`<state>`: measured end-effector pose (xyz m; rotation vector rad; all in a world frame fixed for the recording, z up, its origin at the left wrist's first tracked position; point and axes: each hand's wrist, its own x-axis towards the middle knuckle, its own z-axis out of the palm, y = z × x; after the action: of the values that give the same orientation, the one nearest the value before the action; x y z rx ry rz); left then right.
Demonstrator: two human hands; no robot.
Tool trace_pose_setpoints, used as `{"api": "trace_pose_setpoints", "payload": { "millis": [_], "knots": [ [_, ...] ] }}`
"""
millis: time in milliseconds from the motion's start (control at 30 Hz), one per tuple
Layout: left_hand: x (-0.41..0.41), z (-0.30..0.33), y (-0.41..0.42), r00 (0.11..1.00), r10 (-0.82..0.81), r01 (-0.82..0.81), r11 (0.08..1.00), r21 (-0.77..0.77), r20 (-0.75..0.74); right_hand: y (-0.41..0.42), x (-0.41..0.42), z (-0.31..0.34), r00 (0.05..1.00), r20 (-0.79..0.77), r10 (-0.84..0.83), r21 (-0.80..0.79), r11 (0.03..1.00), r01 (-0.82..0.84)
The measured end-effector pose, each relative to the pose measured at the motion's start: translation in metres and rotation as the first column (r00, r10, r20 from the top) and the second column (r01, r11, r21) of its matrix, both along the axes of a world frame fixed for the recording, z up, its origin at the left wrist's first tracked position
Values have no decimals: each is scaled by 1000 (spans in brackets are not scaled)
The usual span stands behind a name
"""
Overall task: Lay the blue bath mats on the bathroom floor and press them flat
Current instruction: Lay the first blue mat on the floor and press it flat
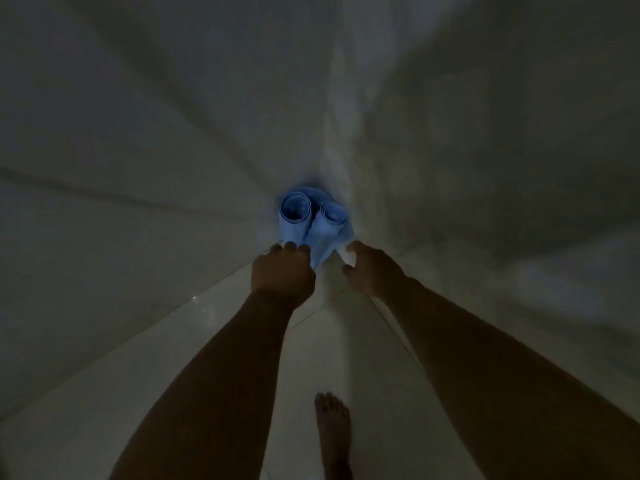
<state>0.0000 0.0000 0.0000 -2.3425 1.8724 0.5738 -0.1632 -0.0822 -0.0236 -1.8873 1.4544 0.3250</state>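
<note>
The light is dim and the walls are blurred. 2 blue mats [313,221] sit rolled up in the far corner where 2 pale walls [138,168] meet the floor [214,341]. The rolls stand side by side and touching, their open ends facing the camera, the left roll wider than the right. Their loose near edges hang down toward the hands.

Both bare arms reach forward from the near edge. The left hand [284,271] is seen from the back, its fingers curled over the near edge of the left roll and gripping it. The right hand [370,270] lies just right of the rolls, its fingertips at the right edge of the mats with something pale beside them; I cannot tell whether it grips anything.

A bare foot [332,427] stands on the tiled floor near the bottom, between the 2 arms
</note>
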Motion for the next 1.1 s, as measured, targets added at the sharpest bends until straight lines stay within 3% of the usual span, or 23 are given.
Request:
{"api": "trace_pose_setpoints", "payload": {
  "millis": [133, 300, 367, 467, 600, 767, 867, 1000, 1100],
  "knots": [
    [11, -84, -49, 993, 97, -95, 995, 35, -67, -53, 44, -77, 998, 16, 56, -11, 998, -55],
    [10, -151, -61, 976, 169, -166, 986, 33, -141, -78, 63, -151, 1000, 20, -1, -18, 1000, 1],
    [11, -166, -51, 973, 177, -171, 984, 50, -148, -69, 56, -170, 997, 44, -56, -93, 994, 60],
    [16, -179, -22, 966, 214, -207, 976, 63, -145, -33, 41, -182, 996, 11, -87, -211, 974, 88],
    [15, -185, 27, 926, 329, -318, 944, 91, -185, 26, 19, -181, 995, 66, 80, -261, 963, -60],
    [11, -182, 117, 903, 358, -334, 933, 135, -236, 109, 14, -170, 945, 109, 308, -256, 928, -272],
    [19, -177, 170, 921, 265, -234, 962, 138, -284, 164, 26, -160, 873, 198, 446, -209, 889, -407],
    [44, -160, 257, 971, 87, -39, 977, 211, -224, 249, 48, -146, 772, 276, 572, -194, 820, -538],
    [67, -145, 327, 984, 123, -89, 965, 247, -126, 308, 66, -134, 776, 276, 567, -166, 823, -542]
  ]
}}
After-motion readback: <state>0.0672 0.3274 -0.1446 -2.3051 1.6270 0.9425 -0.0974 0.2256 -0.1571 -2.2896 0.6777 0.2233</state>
